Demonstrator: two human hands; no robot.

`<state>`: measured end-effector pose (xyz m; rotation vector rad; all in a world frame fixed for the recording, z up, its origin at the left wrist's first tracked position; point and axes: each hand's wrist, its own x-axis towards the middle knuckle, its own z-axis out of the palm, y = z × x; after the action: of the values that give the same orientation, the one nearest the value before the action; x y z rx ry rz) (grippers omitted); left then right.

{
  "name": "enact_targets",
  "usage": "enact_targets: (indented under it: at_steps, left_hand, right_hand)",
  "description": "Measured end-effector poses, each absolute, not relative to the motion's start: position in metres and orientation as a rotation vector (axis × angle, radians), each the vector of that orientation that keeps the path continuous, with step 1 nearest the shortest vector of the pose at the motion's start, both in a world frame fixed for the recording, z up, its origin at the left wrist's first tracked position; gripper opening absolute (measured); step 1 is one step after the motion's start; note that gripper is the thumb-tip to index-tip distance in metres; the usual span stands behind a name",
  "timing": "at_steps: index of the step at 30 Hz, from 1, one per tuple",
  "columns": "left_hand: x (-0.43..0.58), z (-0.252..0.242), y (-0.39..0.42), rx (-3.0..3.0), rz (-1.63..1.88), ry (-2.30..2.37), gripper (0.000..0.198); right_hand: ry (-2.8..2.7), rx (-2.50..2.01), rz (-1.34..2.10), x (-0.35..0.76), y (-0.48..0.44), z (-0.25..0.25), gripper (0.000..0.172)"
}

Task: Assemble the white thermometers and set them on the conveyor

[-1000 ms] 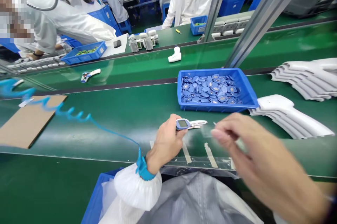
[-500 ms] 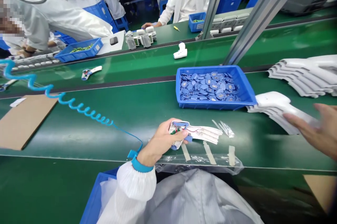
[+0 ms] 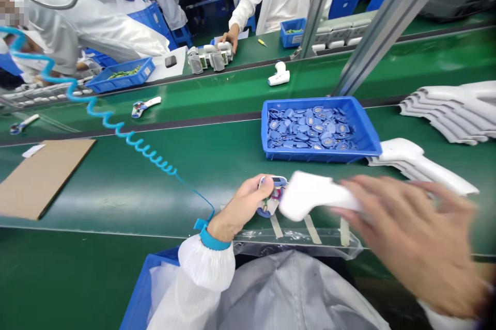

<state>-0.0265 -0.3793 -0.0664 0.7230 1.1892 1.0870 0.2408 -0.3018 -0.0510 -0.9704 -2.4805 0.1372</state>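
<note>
My left hand point(image 3: 242, 206), with a blue band at the wrist, grips an open device half point(image 3: 267, 206) showing a circuit board, wires and blue parts. My right hand point(image 3: 411, 232), blurred, holds a white pistol-shaped shell point(image 3: 313, 195) by its handle end. The shell's wide end is right beside the device and hides part of it. Behind them stands a blue tray point(image 3: 321, 155) of small blue pieces. To its right lies a stack of white shells point(image 3: 411, 154), with a bigger stack point(image 3: 457, 108) farther back.
Tape strips point(image 3: 312, 229) and clear plastic lie at the near edge. Cardboard point(image 3: 46, 175) is at left. A coiled blue cord point(image 3: 132, 139) runs to my left wrist. A metal post point(image 3: 387, 25) rises behind the tray. White assemblies point(image 3: 279, 74) lie on the belt; a person's hand point(image 3: 231, 36) is beyond.
My right hand has moved left from the white stack and now holds a shell by the device. The device in my left hand has turned. Belt items moved right; the person's hand beyond has shifted.
</note>
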Motion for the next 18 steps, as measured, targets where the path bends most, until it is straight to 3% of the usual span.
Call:
enact_targets:
  at_steps: [3,6,9,14,16,18]
  left_hand:
    - [-0.027,-0.067,-0.379,0.815,1.107,1.188,0.059]
    - [-0.026,-0.069,-0.379,0.88,1.077,1.23,0.059]
    - [-0.024,-0.069,-0.381,0.966,1.059,1.311,0.05]
    - [-0.024,-0.061,-0.384,1.24,0.956,1.554,0.038]
    - [-0.022,-0.057,-0.384,1.288,0.97,1.628,0.033]
    - [-0.02,-0.054,-0.384,1.341,0.991,1.637,0.027]
  right_hand:
    - [-2.566,-0.711,-0.324,0.205,-0.326,-0.046,0.034]
    - [-2.627,-0.643,-0.389,0.184,-0.324,-0.05,0.032]
    - [-2.66,-0.717,-0.145,0.181,-0.315,-0.062,0.035]
    - [-2.393,-0.837,0.738,0.166,-0.306,-0.058,0.035]
    - [-2.233,-0.904,0.869,0.143,-0.306,-0.05,0.032]
    - [-2.19,-0.982,0.782,0.117,-0.308,-0.044,0.039]
